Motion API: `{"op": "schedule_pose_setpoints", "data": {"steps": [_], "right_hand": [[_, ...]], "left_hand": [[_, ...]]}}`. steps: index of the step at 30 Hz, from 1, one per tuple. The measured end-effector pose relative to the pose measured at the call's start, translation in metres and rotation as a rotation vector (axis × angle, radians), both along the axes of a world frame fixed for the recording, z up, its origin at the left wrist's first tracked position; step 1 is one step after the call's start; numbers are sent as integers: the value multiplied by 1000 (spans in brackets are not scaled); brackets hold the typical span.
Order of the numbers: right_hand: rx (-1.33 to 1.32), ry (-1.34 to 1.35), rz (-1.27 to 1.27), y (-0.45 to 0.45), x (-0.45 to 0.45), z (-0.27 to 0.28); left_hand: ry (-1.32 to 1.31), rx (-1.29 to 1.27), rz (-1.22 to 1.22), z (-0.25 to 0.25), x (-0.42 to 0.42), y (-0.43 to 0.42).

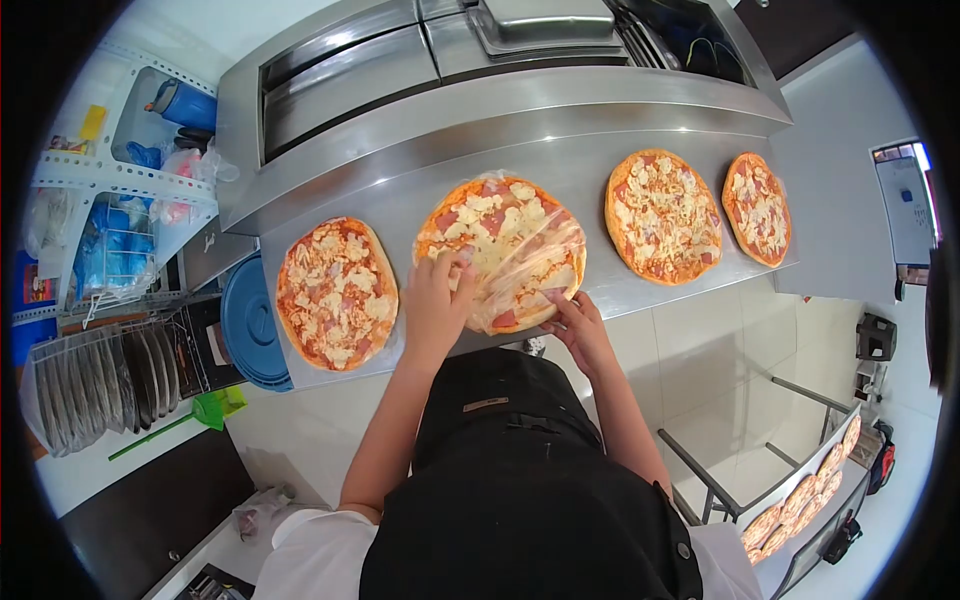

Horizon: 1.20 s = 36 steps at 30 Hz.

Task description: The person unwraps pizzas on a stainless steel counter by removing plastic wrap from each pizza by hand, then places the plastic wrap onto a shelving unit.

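On the steel counter (pixel 590 165) a pizza (pixel 500 210) lies in front of me, with clear plastic film (pixel 530 265) drawn in creases over its right part. My left hand (pixel 439 303) rests on the pizza's lower left, its fingers bent over the toppings; what they hold, if anything, is hidden. At the lower right edge my right hand (pixel 577 325) pinches the film between thumb and fingers. Another pizza (pixel 337 293) lies to the left, and two more, a round one (pixel 662 217) and a smaller-looking one (pixel 757 210), lie to the right.
Steel wells with a lid (pixel 545 25) run behind the counter. At the left are a blue round lid (pixel 255 322), a white shelf (pixel 150 180) and a rack of pans (pixel 105 380). A table with several pizzas (pixel 800 500) stands at the lower right.
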State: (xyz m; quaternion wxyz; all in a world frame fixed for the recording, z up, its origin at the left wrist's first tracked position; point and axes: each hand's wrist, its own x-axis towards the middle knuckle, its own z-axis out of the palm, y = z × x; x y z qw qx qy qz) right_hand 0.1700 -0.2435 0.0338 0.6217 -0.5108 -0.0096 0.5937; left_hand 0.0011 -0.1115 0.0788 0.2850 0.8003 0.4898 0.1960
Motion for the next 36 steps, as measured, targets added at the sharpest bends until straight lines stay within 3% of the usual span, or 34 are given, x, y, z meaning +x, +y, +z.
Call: {"op": "schedule_pose_setpoints", "data": {"steps": [3, 5, 7, 8, 10, 18, 36], "right_hand": [[0, 19, 1, 0, -2, -1], [5, 28, -4, 0, -2, -2], [-10, 31, -8, -2, -4, -4], [-13, 35, -10, -3, -6, -5], [-15, 41, -7, -2, -8, -8], [-13, 50, 0, -2, -10, -14], [-13, 56, -20, -5, -14, -11]], "left_hand": [[-117, -14, -144, 84, 13, 1], [-194, 168, -426, 141, 18, -5], [-397, -51, -437, 190, 17, -19], [-362, -113, -417, 222, 19, -28], [-369, -60, -327, 248, 18, -52], [-330, -150, -393, 242, -60, -61], [-298, -161, -609, 208, 4, -2]]}}
